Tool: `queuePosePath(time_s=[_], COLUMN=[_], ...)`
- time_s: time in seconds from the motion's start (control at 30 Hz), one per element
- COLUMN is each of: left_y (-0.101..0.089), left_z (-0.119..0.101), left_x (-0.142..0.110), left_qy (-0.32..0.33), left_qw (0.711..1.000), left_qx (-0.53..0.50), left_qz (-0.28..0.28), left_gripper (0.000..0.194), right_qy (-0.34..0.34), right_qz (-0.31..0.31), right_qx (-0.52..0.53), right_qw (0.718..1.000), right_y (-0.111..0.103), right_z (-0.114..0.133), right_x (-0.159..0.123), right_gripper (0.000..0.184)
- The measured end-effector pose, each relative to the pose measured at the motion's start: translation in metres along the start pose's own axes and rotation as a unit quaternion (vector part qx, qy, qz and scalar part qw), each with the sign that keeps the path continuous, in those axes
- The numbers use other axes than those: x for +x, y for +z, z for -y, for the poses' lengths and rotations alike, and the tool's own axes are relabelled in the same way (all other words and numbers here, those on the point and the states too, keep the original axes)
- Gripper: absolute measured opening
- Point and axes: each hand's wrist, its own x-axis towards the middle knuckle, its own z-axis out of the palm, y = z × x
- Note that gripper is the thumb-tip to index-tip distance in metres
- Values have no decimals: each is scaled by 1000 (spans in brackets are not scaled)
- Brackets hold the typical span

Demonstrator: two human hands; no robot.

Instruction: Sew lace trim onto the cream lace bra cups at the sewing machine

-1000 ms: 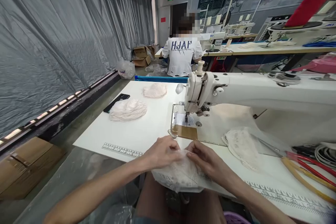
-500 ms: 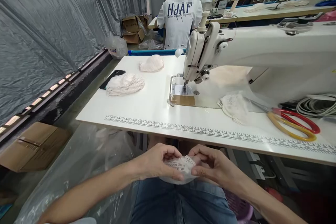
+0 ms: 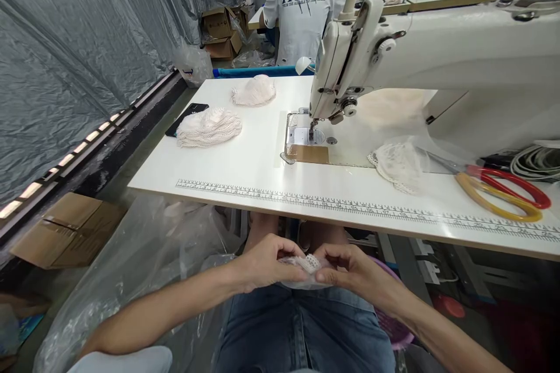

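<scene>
Between my two hands, just above my lap, is a small white lace piece [image 3: 308, 264] with a scalloped edge and sheer fabric below it. My left hand [image 3: 280, 261] pinches its left side with thumb and fingers. From the right, my right hand [image 3: 339, 265] grips the other side in the same way. Most of the piece is hidden by my fingers. Beyond my hands stands the white sewing table [image 3: 254, 169]. Another white lace piece [image 3: 398, 166] lies right of the sewing machine's [image 3: 336, 76] needle.
Scissors [image 3: 503, 192] with red and yellow handles lie at the table's right. A stack of lace pieces [image 3: 210, 127] rests on a black phone [image 3: 186, 116], with another pale piece [image 3: 254, 91] behind. A co-worker [image 3: 306, 17] sits ahead. Clear plastic sheeting [image 3: 144, 268] hangs at my left.
My hands have drawn slightly closer together, and the lace piece is more bunched between them. The view has shifted, so the machine appears farther right and the table a little higher.
</scene>
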Motion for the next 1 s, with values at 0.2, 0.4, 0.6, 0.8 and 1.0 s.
queuePosePath(time_s=[0.2,0.4,0.6,0.8,1.0], left_y=[-4,-4,0,-2,-7], left_z=[0,8,10,7,5], left_x=[1,8,9,8,6], left_qy=[-7,13,17,42,33], left_qw=[1000,998,1000,998,998], left_qx=[28,58,14,35,53], left_qz=[3,-18,-20,-31,-26], left_gripper=[27,28,14,10,15], right_qy=[2,9,0,-13,-5], right_qz=[-16,-31,-18,11,-4], right_qx=[-16,-19,8,40,43], right_qw=[1000,999,1000,999,999], right_y=[-1,-1,-3,-2,0], right_z=[-9,-12,-17,-18,-19], right_x=[4,6,7,8,12], right_gripper=[35,36,37,32,35])
